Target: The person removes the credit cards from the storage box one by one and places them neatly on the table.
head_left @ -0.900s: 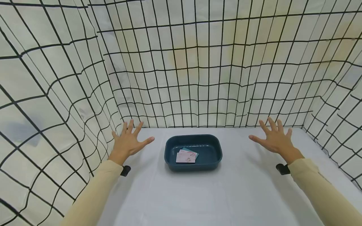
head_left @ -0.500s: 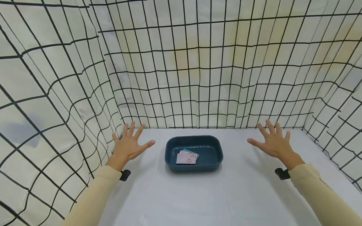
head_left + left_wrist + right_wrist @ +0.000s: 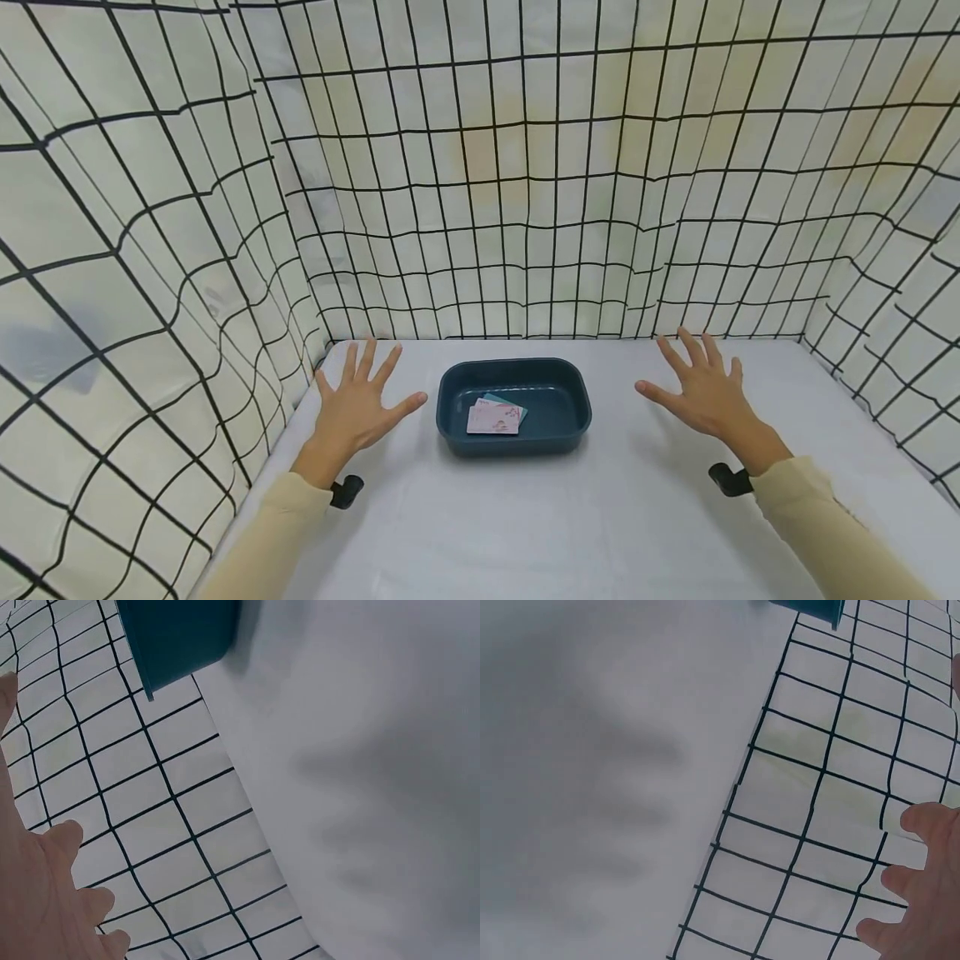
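- Near the middle of the worktop's (image 3: 525, 525) far edge, upright and well apart from both hands: a dark teal tray (image 3: 513, 447) with rounded corners.
- In the tray's left half, flat on the floor of it, near the front side: a small overlapping pile of cards, with a pink card (image 3: 492, 420) on top and a blue card (image 3: 523, 412) jutting out behind and to the right.
- Raised above the worktop toward the far left corner: the left hand (image 3: 356, 415), grip apart, fingers straight and spread toward the far edge, thumb stretched toward the tray.
- Raised above the worktop toward the far right corner: the right hand (image 3: 705, 398), grip likewise apart, fingers fanned toward the far edge, thumb out toward the tray.
- On each wrist, just beside a pale yellow sleeve (image 3: 832, 529): a small black device (image 3: 347, 492).
- Behind the far edge and along both sides: a white wall (image 3: 577, 200) crossed by black lines.
- On the worktop in both wrist views: blurred, finger-like shadows (image 3: 360, 765).
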`<move>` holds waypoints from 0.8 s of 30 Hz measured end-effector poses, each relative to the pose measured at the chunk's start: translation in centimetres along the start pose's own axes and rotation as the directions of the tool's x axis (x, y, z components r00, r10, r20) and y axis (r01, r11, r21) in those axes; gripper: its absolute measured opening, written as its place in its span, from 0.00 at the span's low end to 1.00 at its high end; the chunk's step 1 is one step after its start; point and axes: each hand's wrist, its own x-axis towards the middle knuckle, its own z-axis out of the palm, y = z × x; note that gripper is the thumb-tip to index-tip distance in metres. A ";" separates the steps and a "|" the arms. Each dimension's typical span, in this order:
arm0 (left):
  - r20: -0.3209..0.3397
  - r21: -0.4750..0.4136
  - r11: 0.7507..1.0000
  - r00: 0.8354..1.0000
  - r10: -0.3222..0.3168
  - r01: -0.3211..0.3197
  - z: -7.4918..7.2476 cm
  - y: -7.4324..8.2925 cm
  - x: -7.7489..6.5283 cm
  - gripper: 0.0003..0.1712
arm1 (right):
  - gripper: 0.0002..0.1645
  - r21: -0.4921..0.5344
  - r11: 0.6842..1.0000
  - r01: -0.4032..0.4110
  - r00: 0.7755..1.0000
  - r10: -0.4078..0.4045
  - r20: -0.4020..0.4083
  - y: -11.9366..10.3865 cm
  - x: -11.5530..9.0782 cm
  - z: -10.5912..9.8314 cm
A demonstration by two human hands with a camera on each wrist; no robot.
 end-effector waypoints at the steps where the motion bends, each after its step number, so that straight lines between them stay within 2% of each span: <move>1: -0.001 -0.009 1.000 1.000 -0.002 0.002 0.2 0.2 -0.2 0.57 | 0.58 0.008 1.000 0.006 1.000 -0.006 -0.004 -0.3 -0.1 0.2; 9: -0.016 -0.152 0.988 1.000 -0.016 0.013 1.8 1.3 -1.5 0.53 | 0.54 0.092 0.993 0.069 0.997 -0.065 -0.041 -2.6 -1.2 1.5; 14: -0.024 -0.292 0.956 0.999 -0.026 0.018 2.7 1.9 -1.9 0.49 | 0.51 0.152 0.983 0.108 0.992 -0.096 -0.082 -4.0 -1.3 2.6; 17: -0.041 -0.375 0.927 0.999 -0.025 0.007 3.2 2.2 -1.9 0.47 | 0.49 0.190 0.973 0.128 0.989 -0.109 -0.104 -4.8 -1.4 3.2; 20: -0.055 -0.462 0.887 0.998 -0.032 0.003 3.9 2.5 -1.8 0.45 | 0.48 0.240 0.960 0.142 0.987 -0.119 -0.109 -5.5 -1.4 3.6; 24: -0.058 -0.598 0.801 0.996 -0.062 0.015 4.7 3.1 -1.7 0.43 | 0.47 0.310 0.937 0.159 0.985 -0.130 -0.113 -6.6 -1.2 4.2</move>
